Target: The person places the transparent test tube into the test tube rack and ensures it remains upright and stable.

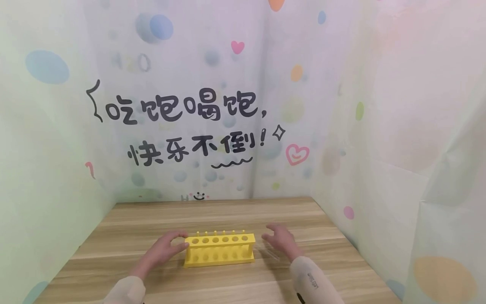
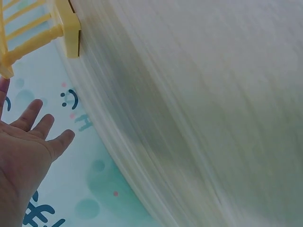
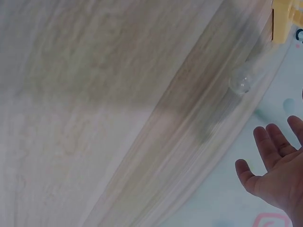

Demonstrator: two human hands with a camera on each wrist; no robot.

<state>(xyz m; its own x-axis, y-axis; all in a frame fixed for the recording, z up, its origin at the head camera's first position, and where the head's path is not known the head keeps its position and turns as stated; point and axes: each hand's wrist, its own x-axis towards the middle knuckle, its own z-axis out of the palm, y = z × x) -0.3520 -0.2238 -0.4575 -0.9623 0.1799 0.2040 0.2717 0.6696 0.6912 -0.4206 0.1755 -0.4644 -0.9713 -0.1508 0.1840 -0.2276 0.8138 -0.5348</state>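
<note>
A yellow test tube rack (image 1: 219, 242), with a row of round holes and a row of pegs behind them, stands upright on the table. At its left end is my left hand (image 1: 167, 248), thumb and forefinger at the top plate's corners. The left wrist view shows that hand's (image 2: 23, 156) other fingers spread and fairly straight, with a fingertip at the rack's edge (image 2: 72, 33). To the right of the rack, apart from it, my right hand (image 1: 282, 241) is held over the table with loosely bent fingers and nothing in them. Below it lies a clear glass-like tube (image 3: 242, 81).
The wooden table (image 1: 212, 213) meets a printed back curtain (image 1: 197, 177) with black lettering. Pale curtains also stand at the left (image 1: 49, 169) and at the right (image 1: 395, 126).
</note>
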